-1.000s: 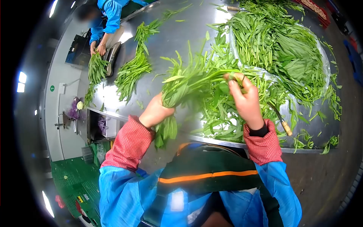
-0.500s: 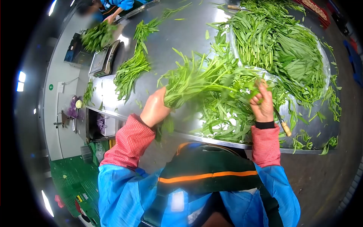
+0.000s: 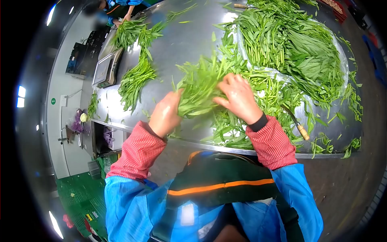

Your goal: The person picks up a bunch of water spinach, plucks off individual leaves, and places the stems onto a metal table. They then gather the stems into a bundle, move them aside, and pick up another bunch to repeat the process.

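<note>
A bunch of water spinach [image 3: 197, 90], blurred by motion, is held in my left hand [image 3: 166, 113], whose fingers are wrapped round its left end. My right hand [image 3: 240, 97] is at the bunch's right side, thumb and fingers apart and curved, with the fingertips at the stems. Beneath and beyond my right hand lies a loose spread of greens [image 3: 238, 129] on the metal table [image 3: 177, 48]. A sickle [image 3: 298, 126] with a wooden handle rests to the right of my right hand, near the front edge.
A large heap of greens [image 3: 298, 52] covers the right side on clear plastic. Bundled greens [image 3: 137, 80] lie at left beside a scale [image 3: 106, 70]. A co-worker's hands [image 3: 123, 20] touch greens at the far left. Another wooden handle [image 3: 242, 6] shows at the back.
My right hand has moved left from the loose greens to the bunch, and its fingers have spread. The co-worker's bunch has moved from above the scale onto the table beside the other bundles.
</note>
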Tool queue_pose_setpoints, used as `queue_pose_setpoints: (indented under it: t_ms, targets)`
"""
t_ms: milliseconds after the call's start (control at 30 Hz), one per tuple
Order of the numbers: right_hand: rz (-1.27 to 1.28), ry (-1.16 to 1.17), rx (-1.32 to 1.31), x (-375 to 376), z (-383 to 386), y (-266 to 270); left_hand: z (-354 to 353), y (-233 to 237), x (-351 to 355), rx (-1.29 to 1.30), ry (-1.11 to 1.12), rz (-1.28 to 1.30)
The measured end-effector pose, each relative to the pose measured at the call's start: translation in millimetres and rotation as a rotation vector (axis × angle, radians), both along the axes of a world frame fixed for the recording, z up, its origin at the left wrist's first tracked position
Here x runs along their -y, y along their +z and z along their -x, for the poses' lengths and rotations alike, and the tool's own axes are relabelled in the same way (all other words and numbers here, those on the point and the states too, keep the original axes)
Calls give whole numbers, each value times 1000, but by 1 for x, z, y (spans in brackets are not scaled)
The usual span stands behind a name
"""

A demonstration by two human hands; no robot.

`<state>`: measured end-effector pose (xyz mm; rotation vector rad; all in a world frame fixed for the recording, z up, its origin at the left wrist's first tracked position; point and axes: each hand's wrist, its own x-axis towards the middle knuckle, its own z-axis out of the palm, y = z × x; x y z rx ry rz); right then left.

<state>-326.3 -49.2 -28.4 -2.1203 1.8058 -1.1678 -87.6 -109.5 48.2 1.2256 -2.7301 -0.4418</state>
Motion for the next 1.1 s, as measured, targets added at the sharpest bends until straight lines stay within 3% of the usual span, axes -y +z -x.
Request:
queue_pose_setpoints:
  t_ms: [67, 167, 200, 367, 500, 567, 600, 667, 700, 767, 867, 933, 967, 1100]
  targets:
    - [-33, 106, 29, 5, -2, -10, -4, -1, 0, 41, 19, -25]
    - [-56, 167, 383, -2, 1, -17, -12, -6, 1, -2, 24, -49]
    - [-131, 188, 364, -5, 3, -17, -13, -8, 1, -10, 23, -49]
    - [-396, 210, 1248, -10, 4, -29, -8, -5, 4, -35, 59, -148]
    - [-315, 220, 1147, -16, 23, -44, -6, -6, 4, -89, 34, -188]
    - [-351, -27, 1263, -23, 38, -30, 1, -1, 0, -97, 39, -238]
    - [-254, -203, 1226, -22, 48, -27, -2, -2, -1, -121, 45, -212]
    - [-189, -228, 1503, -27, 81, -31, -11, -5, 1, -168, 57, -157]
    - [-181, -223, 1493, -31, 88, -31, -15, -5, 3, -152, 78, -161]
    - [-399, -217, 1214, -42, 81, -17, -19, -5, 5, -118, 118, -173]
    - [-283, -19, 820, -42, 29, -11, -9, -3, 5, -118, 169, -190]
    - [-375, -18, 663, -36, -1, 8, -1, 0, 6, -128, 167, -205]
    - [-399, -57, 457, -29, -10, 20, 1, 0, 6, -131, 154, -215]
    - [-500, -133, 467, 2, -29, 12, 10, -6, 1, -102, 86, -113]
